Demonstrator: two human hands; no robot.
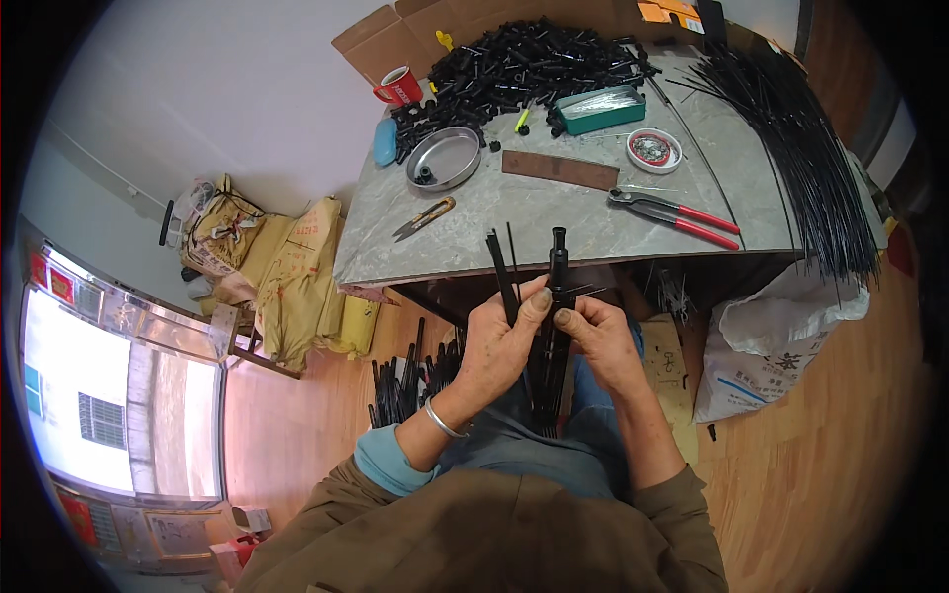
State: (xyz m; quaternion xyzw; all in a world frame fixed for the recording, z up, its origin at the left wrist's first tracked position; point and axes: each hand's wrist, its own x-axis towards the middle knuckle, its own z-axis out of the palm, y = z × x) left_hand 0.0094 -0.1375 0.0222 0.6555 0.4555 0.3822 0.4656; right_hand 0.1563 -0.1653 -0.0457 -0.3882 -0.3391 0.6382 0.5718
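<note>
Left hand (504, 344) clamped on thin rods (501, 268), thumb at black shaft (560, 259); right hand (605, 346) close beside, pinching shaft, fingers behind unclear. Pliers (704, 216), snips (427, 216) on table (534, 217).

Left hand (502, 346), right hand (607, 346) hide most fingers from us; far orange packet (674, 14) cut off; bits (649, 148) in round tub (656, 170) too small.

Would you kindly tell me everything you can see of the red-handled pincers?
The pincers lie on the gray, marbled tabletop near its front edge. Their dark, metal-looking head points left; two red handles, seemingly plastic-coated, spread toward the right, their ends at a thin black rod, though contact is unclear. Nobody is holding them. The jaws are too small to judge.
</note>
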